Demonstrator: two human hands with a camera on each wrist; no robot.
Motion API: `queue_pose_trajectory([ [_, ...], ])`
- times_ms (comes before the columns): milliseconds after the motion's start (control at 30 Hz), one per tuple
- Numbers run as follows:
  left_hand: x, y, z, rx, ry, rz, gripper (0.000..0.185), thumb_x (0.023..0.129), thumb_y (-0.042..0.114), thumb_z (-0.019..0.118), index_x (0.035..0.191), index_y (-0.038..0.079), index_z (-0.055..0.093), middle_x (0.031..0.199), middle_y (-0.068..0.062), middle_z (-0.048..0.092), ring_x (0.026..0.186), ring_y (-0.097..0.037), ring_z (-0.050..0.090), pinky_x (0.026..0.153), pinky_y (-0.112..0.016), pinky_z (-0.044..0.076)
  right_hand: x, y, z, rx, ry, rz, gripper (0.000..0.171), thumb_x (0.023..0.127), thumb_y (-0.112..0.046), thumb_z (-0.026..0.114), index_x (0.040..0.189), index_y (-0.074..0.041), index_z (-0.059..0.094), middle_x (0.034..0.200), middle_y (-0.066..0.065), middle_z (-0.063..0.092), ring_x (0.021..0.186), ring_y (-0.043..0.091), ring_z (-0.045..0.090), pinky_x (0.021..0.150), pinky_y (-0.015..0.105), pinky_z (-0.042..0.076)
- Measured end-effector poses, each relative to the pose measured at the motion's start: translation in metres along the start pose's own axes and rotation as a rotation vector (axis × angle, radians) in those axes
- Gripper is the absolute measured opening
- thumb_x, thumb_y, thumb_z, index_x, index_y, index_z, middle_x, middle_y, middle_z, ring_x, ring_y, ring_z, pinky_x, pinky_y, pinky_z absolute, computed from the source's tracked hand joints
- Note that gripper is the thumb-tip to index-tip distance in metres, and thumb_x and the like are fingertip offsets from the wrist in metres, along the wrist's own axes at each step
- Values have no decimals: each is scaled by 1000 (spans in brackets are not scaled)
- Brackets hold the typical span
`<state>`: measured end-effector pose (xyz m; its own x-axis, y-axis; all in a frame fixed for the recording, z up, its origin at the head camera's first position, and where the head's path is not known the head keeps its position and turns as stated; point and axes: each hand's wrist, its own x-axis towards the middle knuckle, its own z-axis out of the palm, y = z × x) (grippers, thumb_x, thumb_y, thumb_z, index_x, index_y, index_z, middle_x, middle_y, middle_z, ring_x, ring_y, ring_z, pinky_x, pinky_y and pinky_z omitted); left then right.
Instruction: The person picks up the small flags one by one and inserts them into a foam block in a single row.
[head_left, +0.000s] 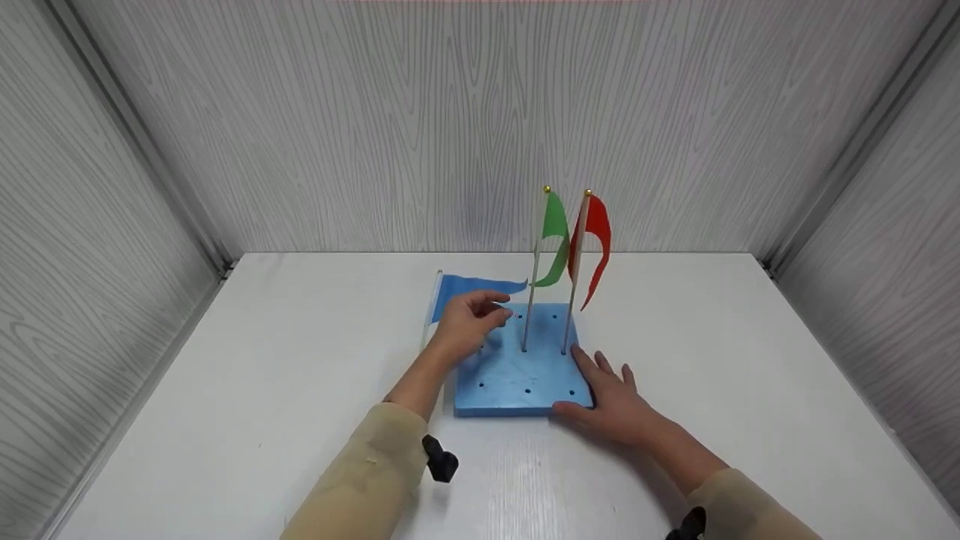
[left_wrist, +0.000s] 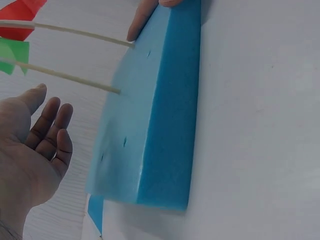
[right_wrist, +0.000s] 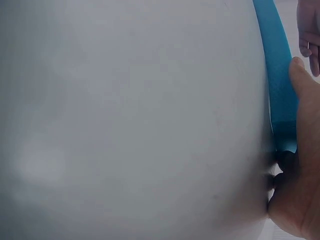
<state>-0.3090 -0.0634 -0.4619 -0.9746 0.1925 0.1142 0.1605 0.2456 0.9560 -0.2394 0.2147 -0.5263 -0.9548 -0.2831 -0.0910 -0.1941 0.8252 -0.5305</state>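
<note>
Head view: progress is judged as two of three done. At the left, a blue pennant flag on a thin pale stick is seen lying flat on the white tabletop, just beside the far left edge of the blue foam block with small holes; it is not yet planted. Further right, a green pennant flag on a gold-tipped stick and a red pennant flag on a gold-tipped stick are already stood upright in two neighbouring holes near the block's far right side. Several holes are left unfilled.

Left hand is held over the block's left part, near the blue flag's cloth, fingers loosely bent and spread, palm down; nothing is gripped. In the left wrist view the palm is shown relaxed and bare beside the block, with the two sticks entering the foam beyond it.

Right hand is laid flat on the tabletop at the block's near right corner, fingers straight along the right edge, thumb against the near side; the block appears steadied. The right wrist view is blurred, but the thumb is seen touching the foam edge.
</note>
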Motion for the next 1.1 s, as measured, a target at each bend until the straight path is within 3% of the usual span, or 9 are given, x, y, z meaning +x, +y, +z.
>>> queue_pose_trajectory([
  [300,-9,-10,-52,-5,54,19,27,103,14,72,130,10,74,118,-6,73,105,-21,72,99,-36,56,-4,1,-4,-2,-11,10,115,88,-81,63,172,-18,15,173,15,26,162,40,7,124,66,-8],
  [567,-17,-22,-85,36,79,-51,28,103,14,72,131,11,73,117,-7,73,107,-22,71,100,-36,56,-3,7,-8,-13,0,2,115,89,-81,62,172,-17,15,173,15,27,162,40,8,123,67,-7],
  [967,-28,-55,-99,128,37,-142,35,101,16,75,135,8,71,109,-6,75,103,-28,69,94,-46,56,-3,13,-7,-17,1,14,114,89,-81,62,172,-17,15,172,17,28,162,42,9,123,68,-7],
  [1100,-29,-66,-99,145,26,-171,37,100,15,77,135,8,71,108,-5,75,99,-26,66,92,-43,56,-5,13,-6,-11,0,21,115,88,-81,63,172,-18,15,172,17,28,162,42,9,123,68,-7],
])
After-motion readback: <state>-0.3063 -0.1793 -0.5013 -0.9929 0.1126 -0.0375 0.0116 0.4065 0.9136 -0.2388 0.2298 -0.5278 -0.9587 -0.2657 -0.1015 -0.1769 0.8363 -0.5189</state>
